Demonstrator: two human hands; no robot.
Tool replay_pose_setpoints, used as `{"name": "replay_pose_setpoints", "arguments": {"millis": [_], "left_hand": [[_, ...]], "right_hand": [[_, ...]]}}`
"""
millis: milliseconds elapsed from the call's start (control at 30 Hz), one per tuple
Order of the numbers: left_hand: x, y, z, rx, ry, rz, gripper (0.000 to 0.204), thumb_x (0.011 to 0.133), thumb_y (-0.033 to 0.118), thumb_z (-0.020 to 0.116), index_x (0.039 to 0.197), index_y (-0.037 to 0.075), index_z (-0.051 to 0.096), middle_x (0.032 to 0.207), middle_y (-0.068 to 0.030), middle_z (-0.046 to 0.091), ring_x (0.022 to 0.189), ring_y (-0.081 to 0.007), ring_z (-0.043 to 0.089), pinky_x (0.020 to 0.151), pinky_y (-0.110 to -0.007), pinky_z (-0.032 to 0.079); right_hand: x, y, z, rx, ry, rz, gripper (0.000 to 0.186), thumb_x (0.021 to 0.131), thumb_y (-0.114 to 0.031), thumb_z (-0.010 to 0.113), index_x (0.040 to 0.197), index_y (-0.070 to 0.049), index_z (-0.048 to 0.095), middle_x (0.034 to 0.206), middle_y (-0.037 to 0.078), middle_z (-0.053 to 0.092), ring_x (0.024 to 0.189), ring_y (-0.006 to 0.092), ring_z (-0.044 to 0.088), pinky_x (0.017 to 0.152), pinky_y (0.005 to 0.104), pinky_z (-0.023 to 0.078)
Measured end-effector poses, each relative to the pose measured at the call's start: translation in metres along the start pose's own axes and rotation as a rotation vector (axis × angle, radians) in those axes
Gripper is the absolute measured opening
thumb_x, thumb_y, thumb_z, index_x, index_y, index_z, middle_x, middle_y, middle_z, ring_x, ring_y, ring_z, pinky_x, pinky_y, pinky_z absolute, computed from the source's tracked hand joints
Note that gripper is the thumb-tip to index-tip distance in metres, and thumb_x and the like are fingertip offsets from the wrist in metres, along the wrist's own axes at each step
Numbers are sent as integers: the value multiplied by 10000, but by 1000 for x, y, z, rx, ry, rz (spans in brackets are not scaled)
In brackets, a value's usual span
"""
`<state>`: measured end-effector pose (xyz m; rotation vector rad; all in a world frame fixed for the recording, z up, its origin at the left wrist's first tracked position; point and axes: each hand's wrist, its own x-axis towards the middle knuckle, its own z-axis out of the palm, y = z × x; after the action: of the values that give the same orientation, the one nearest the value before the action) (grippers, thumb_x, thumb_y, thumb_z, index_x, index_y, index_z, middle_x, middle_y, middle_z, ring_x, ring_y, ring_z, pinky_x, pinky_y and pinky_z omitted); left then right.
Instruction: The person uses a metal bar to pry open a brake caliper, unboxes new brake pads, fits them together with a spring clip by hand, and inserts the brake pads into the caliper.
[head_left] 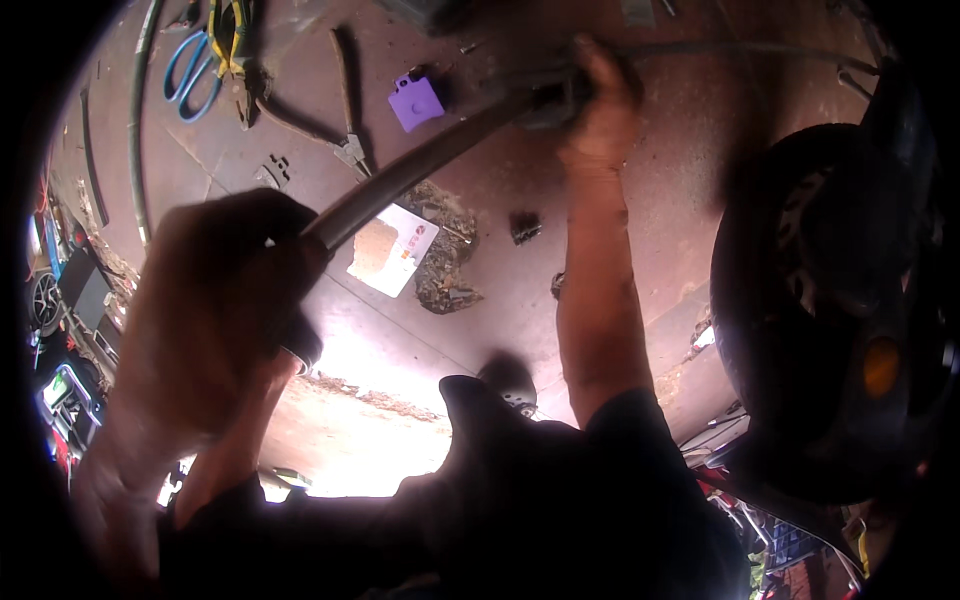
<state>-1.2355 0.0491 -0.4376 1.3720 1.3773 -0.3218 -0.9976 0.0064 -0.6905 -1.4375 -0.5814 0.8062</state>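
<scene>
Passage lies open between the right forearm (603, 310) and the wheel (745, 310), but the metal bar (420, 168) crosses mid-floor.

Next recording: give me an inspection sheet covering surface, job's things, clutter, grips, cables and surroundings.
Surface: reddish-brown floor, stained, with a dark debris patch.
Job's things: metal bar, slanting across the view.
Clutter: blue loop handles, yellow-handled pliers, brown-handled pliers, purple block, white card.
Grips: right hand closed around the bar's dark far end; left hand at its near end, too shadowed to judge.
Cables: thin dark line beyond the right hand, cable or rod unclear.
Surroundings: black tyre at right, orange part nearby.
</scene>
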Motion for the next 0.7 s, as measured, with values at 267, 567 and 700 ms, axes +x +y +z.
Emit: {"name": "replay_pose_setpoints", "arguments": {"millis": [267,567,700], "left_hand": [[16,-17,7,-161,-72,-28,237,925,150,593,873,-78,628,648,-84,595,515,-135,607,453,-258,458],[30,-51,25,-65,-21,274,236,911,172,609,850,-52,649,581,-64,568,513,-112,580,448,-235,422],[22,-46,32,-98,-109,206,162,879,119,629,829,-35,632,630,-67,589,499,-118,545,447,-248,432]], "right_hand": [[-5,-11,2,-30,191,-21,264,825,-222,629,919,15,696,865,92,685,768,185,642,719,341,520],[-15,-6,-4,23,206,61,255,866,-171,589,993,29,683,911,131,688,823,216,662,771,369,534],[-18,4,-16,-968,293,-754,199,883,-116,554,948,28,675,914,137,684,830,257,664,765,368,535]]}}
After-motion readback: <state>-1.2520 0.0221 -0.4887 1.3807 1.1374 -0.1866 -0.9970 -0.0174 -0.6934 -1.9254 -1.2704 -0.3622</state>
